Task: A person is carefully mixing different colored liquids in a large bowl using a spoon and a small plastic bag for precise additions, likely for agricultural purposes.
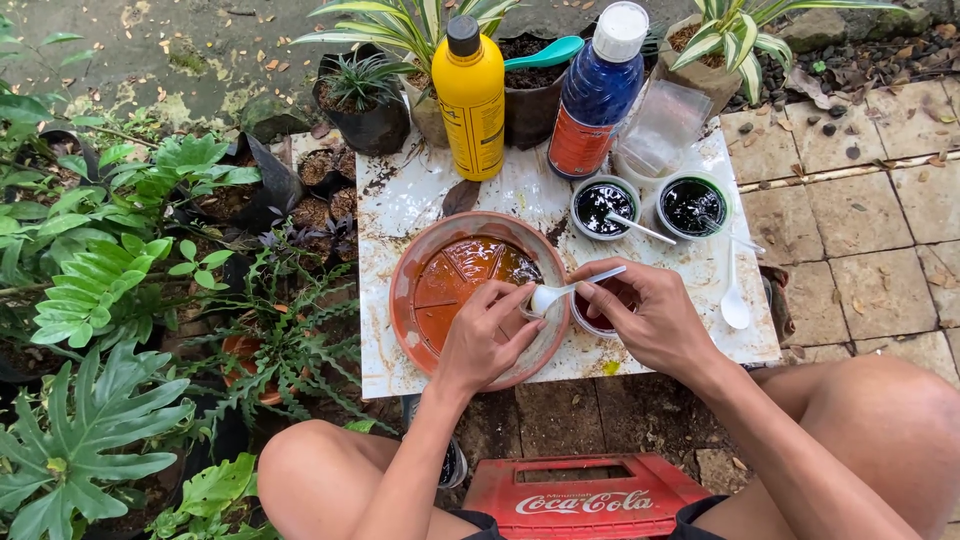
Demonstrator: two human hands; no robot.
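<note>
Beside the terracotta saucer, the right hand pinches a white spoon over a small cup the curled left hand steadies, mid-scoop; lifting it level looks next.

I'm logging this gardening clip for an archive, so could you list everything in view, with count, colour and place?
board: one, white and stained, centre
saucer: one, terracotta, shallow liquid inside, board's near left
bottle: one, yellow with black cap, board's far edge
second bottle: one, blue with white cap, right of the yellow one
small cups: two, white, dark contents, a stick in each, far right of board
third cup: one, reddish contents, under the right hand
loose spoon: one, white, board's right edge
crate: one, red, bottom centre
potted plants: many, green, left and top
left hand: on the saucer's rim
right hand: holds a white spoon
</note>
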